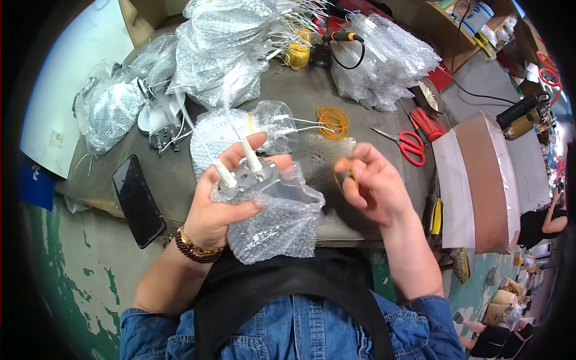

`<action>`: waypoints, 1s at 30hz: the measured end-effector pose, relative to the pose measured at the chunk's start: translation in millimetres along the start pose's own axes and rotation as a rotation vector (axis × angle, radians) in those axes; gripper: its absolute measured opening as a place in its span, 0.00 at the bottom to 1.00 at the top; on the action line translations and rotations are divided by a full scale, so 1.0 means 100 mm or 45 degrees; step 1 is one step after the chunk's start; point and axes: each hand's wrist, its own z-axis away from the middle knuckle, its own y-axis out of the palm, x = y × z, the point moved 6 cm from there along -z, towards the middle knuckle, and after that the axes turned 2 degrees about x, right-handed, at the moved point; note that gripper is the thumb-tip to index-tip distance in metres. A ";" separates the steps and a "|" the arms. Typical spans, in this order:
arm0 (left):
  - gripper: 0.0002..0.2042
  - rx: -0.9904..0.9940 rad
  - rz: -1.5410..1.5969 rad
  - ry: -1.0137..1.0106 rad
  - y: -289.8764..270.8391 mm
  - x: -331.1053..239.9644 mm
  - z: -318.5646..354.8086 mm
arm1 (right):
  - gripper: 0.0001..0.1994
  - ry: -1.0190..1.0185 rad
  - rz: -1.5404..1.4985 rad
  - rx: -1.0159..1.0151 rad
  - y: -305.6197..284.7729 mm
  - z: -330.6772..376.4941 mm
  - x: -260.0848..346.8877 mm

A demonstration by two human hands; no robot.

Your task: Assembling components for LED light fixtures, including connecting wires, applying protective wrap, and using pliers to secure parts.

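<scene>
1. Left hand point(207, 201) grasps a part point(247, 180) and the mouth of its bag point(275, 231), thumb pressed across the front, fingers behind.
2. Clear bubble wrap makes up the bag: crinkled, dimpled, glossy where light strikes, hanging below the fingers in a squarish pouch.
3. What shows of the part looks smooth and shiny under the film; two white sleeves point(250, 157), tubular and rough-textured, stand up from it beside the fingers.
4. Right hand point(378, 186) has its fingers curled and holds a band point(335, 171), a thin yellow-brown loop, at the fingertips.
5. Part and bag lie within the left hand's grip, to the left of the right hand and apart from it, above the near edge of the grey table point(375, 123).
6. Beyond the hands, a heap of similar bands point(333, 122) lies beside another wrapped part point(214, 135) with white wires.
7. Red-handled scissors point(411, 147) rest to the right; a black, glossy phone point(138, 201) lies to the left.
8. A small pale label point(56, 139) sits on the curved white board point(78, 78); its print is too small to read.
</scene>
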 end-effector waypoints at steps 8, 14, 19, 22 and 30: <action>0.46 0.113 -0.180 0.033 0.10 -0.07 0.08 | 0.26 -0.373 1.090 0.106 0.52 0.38 -0.03; 0.45 0.306 -0.614 -0.033 0.35 -0.07 0.27 | 0.40 -0.420 1.258 0.161 0.92 0.38 -0.12; 0.48 0.364 -1.484 0.383 0.40 -0.14 0.18 | 0.40 -0.312 1.186 0.138 0.87 0.46 -0.21; 0.55 0.565 -1.223 0.233 0.48 -0.05 0.18 | 0.42 -0.211 0.781 0.172 0.87 0.54 -0.32; 0.34 0.554 0.229 -0.601 0.47 0.30 0.02 | 0.45 -0.185 0.263 0.375 0.81 0.57 -0.43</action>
